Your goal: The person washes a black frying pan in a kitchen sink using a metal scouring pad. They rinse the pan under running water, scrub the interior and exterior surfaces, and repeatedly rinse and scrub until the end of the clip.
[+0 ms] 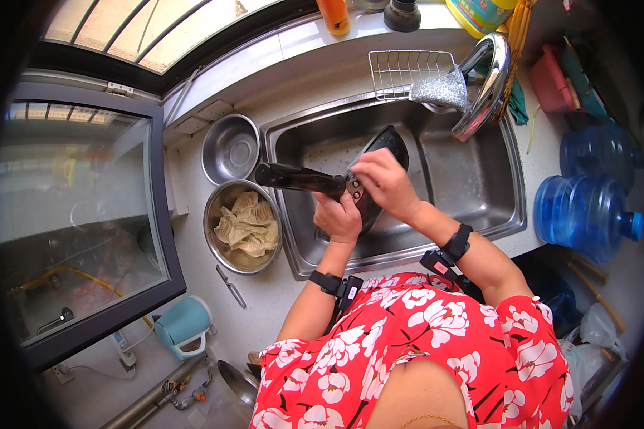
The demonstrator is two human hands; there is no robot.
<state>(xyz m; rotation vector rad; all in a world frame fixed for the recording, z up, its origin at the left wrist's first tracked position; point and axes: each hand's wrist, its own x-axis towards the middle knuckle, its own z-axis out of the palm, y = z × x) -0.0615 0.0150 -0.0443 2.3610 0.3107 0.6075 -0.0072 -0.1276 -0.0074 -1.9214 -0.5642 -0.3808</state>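
Observation:
A dark frying pan (pixel 394 143) with a black handle (pixel 300 178) is tilted on its side over the stainless-steel sink (pixel 464 187). My left hand (pixel 339 217) grips the pan by its wall, just below where the riveted bracket (pixel 356 189) joins the handle. The handle points left, past the sink's rim. My right hand (pixel 386 179) is at the pan's rim beside the rivets, its fingers bent and bunched. Whether something small is between those fingers is hidden. Much of the pan's bowl is covered by my right hand and forearm.
Left of the sink stand an empty steel bowl (pixel 231 150), a bowl of pale, wrinkled food pieces (pixel 247 225) and a peeler (pixel 231 286). The chrome faucet (pixel 485 88) arches over the right basin, near a wire rack (pixel 410 69). An open window sash (pixel 86 214) juts in left.

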